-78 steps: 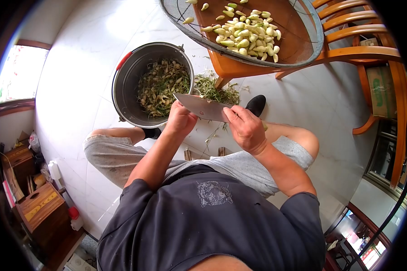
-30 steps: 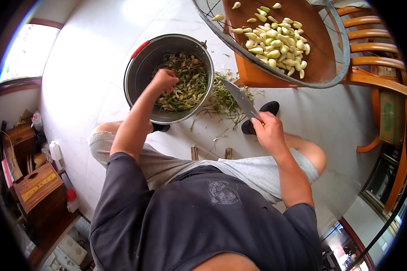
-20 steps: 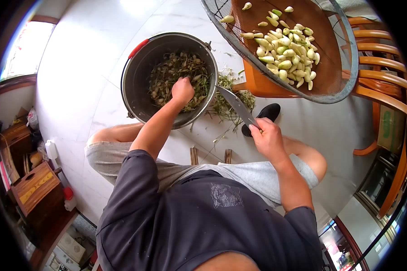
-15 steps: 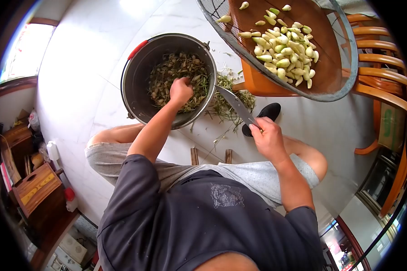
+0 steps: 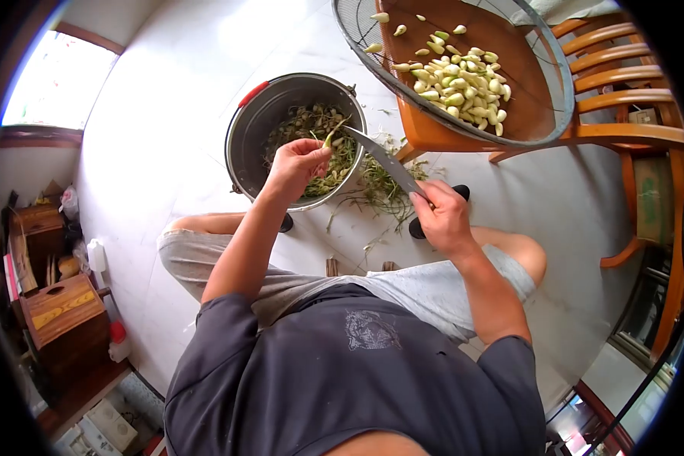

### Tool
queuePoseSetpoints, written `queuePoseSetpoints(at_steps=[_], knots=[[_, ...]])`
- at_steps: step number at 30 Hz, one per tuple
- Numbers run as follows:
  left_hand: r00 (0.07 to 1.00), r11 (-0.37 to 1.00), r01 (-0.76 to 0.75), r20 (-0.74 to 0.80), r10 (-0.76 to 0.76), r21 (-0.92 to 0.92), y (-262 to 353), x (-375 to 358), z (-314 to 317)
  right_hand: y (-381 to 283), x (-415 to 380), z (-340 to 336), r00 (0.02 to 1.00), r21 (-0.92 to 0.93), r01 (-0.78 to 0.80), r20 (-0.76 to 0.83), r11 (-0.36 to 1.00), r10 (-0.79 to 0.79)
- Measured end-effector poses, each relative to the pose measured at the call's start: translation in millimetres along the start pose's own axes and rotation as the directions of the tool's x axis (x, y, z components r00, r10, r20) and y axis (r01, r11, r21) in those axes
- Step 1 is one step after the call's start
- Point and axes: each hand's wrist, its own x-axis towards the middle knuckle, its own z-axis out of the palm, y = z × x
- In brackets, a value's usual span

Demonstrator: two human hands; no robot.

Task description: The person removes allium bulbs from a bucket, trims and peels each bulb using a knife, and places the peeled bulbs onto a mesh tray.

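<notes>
Above the bucket (image 5: 243, 163), my left hand (image 5: 298, 166) pinches a small scallion-like bulb (image 5: 330, 140) with its thin dry stem pointing up and right. In my right hand (image 5: 442, 216) is a kitchen knife (image 5: 391, 162), gripped by the handle, its blade slanting up and left. The blade's tip is right by the stem of that bulb. Untrimmed bulbs (image 5: 317, 121) with stems and roots lie inside the metal bucket, partly covered by my left hand. Cut green trimmings (image 5: 387, 185) are heaped on the floor beside it, partly behind the blade.
A round mesh basket (image 5: 568, 91) with a pile of pale trimmed bulbs (image 5: 467, 85) rests on a wooden chair (image 5: 623, 102) at the upper right. My legs frame the bucket. A wooden cabinet (image 5: 64, 315) stands at the far left on the tiled floor (image 5: 171, 144).
My left hand has come up out of the bucket's contents with a bulb between its fingers. The knife stays in my right hand, its tip now near that bulb's stem. The view has shifted slightly.
</notes>
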Motion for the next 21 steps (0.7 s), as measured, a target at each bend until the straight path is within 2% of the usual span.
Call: queuePoseSetpoints(at_steps=[2, 5, 8, 12, 15, 18, 21], knots=[[0.999, 0.994, 0.036, -0.001, -0.036, -0.103, -3, -9, 19, -1, -1, 2, 0.996, -0.018, 0.08, -0.027, 0.997, -0.08], [0.996, 0.989, 0.056, 0.072, -0.047, -0.139, -13, -13, 33, -2, -5, 3, 0.988, -0.087, 0.153, -0.005, 0.984, -0.154], [0.989, 0.988, 0.085, 0.133, -0.067, -0.132, -15, -17, 44, 17, -5, 3, 0.933, -0.161, 0.36, 0.035, 0.919, -0.359], [0.985, 0.99, 0.101, 0.151, -0.086, -0.098, -17, -18, 50, 5, -5, -2, 0.929, -0.24, 0.366, 0.038, 0.899, -0.368], [0.982, 0.98, 0.141, 0.146, -0.12, -0.139, -18, -17, 53, 12, -10, -1, 0.941, -0.28, 0.332, 0.026, 0.901, -0.338], [0.971, 0.939, 0.22, 0.154, -0.184, -0.266, -20, -15, 57, 11, -12, -3, 0.941, -0.303, 0.327, 0.021, 0.895, -0.337], [0.964, 0.934, 0.239, 0.184, -0.195, -0.265, -20, -13, 59, 10, -12, -5, 0.939, -0.319, 0.329, 0.012, 0.889, -0.343]])
